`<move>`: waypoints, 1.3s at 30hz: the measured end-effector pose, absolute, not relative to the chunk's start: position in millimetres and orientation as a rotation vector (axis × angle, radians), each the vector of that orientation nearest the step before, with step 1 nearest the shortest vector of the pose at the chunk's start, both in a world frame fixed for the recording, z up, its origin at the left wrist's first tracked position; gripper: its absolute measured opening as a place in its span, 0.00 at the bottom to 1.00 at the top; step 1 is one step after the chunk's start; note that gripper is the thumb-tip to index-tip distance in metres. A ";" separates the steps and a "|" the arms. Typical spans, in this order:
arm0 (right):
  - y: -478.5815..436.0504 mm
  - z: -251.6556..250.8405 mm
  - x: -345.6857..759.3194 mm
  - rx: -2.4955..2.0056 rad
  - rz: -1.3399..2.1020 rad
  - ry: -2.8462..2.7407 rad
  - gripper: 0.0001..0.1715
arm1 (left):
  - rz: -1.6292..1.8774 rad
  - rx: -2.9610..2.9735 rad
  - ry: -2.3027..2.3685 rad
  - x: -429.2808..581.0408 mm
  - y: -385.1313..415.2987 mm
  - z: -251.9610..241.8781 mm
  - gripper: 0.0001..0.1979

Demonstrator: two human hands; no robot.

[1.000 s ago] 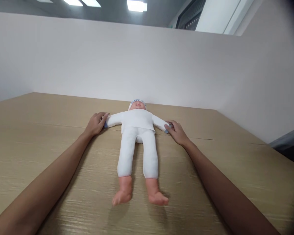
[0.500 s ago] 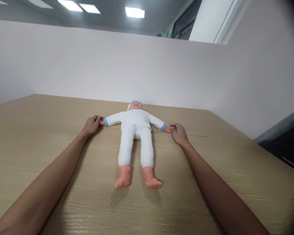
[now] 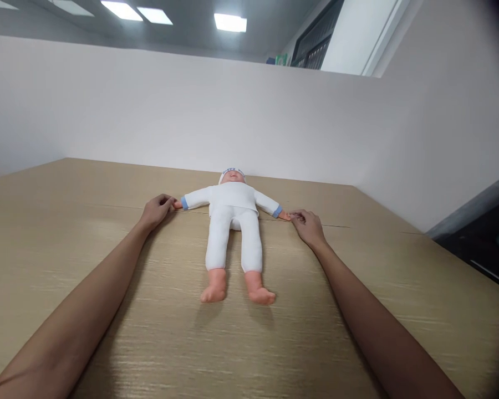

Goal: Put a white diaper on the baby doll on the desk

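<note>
A baby doll (image 3: 234, 200) in a white long-sleeved top and white trousers lies on its back on the wooden table (image 3: 241, 354). Its bare feet point toward me, and its arms are stretched out to both sides. A white cap (image 3: 233, 170) with blue lettering covers its head. My left hand (image 3: 158, 210) has its fingers closed on the doll's hand at the left, beside the blue cuff (image 3: 184, 203). On the right, my right hand (image 3: 308, 226) pinches the doll's other hand (image 3: 284, 216) between thumb and fingers.
A pale partition wall (image 3: 216, 111) rises behind the table's far edge, close to the doll's head. Another wall (image 3: 432, 127) stands at the right. A dark object (image 3: 478, 244) lies beyond the table's right edge. Lit ceiling panels (image 3: 230, 22) show above the partition.
The doll sits slightly higher in the view and its feet appear a little farther from me. Both my hands keep their grip on its hands. The view has shifted slightly.
</note>
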State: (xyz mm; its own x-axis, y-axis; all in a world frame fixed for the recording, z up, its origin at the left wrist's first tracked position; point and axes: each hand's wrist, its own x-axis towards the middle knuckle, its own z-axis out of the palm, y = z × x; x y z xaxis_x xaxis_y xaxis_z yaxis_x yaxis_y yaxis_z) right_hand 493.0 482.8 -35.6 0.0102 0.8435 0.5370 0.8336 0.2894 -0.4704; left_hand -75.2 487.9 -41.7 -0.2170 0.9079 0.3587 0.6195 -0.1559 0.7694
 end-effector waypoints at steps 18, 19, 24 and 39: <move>480.3 -34.0 488.0 -1.562 -0.027 -1.792 0.17 | 1.249 1.739 1.938 -70.3 481.3 -38.6 0.21; 479.7 -33.5 487.2 -1.560 -0.026 -1.786 0.18 | 1.247 1.747 1.932 -70.1 480.2 -38.2 0.21; 471.5 -31.2 483.4 -1.576 -0.037 -1.679 0.21 | 1.258 1.794 1.894 -68.1 472.5 -35.6 0.23; 260.8 30.7 386.7 -1.131 0.064 -1.364 0.26 | 1.645 1.819 1.738 1.9 277.4 3.3 0.24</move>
